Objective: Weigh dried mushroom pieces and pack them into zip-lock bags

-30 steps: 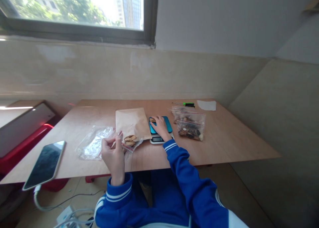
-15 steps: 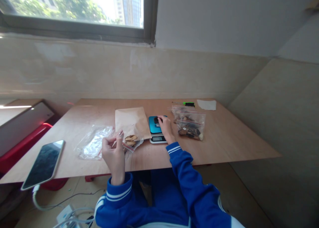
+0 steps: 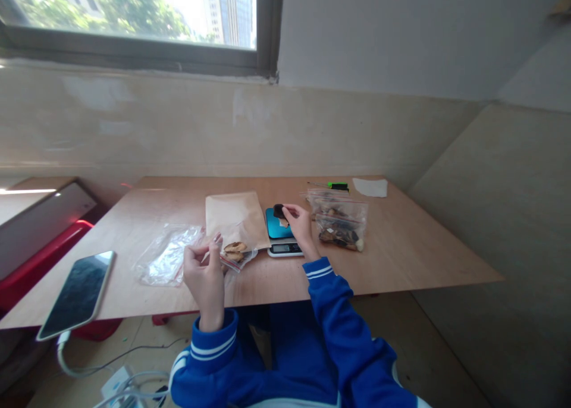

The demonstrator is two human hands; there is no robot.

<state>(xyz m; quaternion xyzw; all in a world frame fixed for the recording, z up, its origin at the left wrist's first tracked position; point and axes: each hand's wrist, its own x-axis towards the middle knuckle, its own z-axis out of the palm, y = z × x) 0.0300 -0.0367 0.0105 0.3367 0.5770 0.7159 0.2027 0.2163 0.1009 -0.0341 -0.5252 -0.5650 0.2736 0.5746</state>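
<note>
My right hand (image 3: 298,220) pinches a dark brown, dried-looking piece (image 3: 279,210) just above a small kitchen scale with a blue plate (image 3: 275,229). Something small and pale (image 3: 284,222) shows beneath the piece, partly behind my fingers. The scale's display (image 3: 281,249) faces me. My left hand (image 3: 205,271) is closed in a pinch; what lies between its fingertips is too small to make out. Right beside it is a clear zip bag (image 3: 247,254) with brown dried slices (image 3: 235,250), overlapping a brown paper envelope (image 3: 234,209).
Filled zip bags (image 3: 341,229) of dark dried pieces stand right of the scale. Behind them lie a green-handled screwdriver (image 3: 338,186) and white paper (image 3: 370,187). Clear plastic bags (image 3: 169,256) and a cabled phone (image 3: 80,295) are on the left; the phone overhangs the table's front edge.
My right hand has shifted slightly right and toward me, bringing the dark piece up from the scale plate. My left hand has stayed almost still.
</note>
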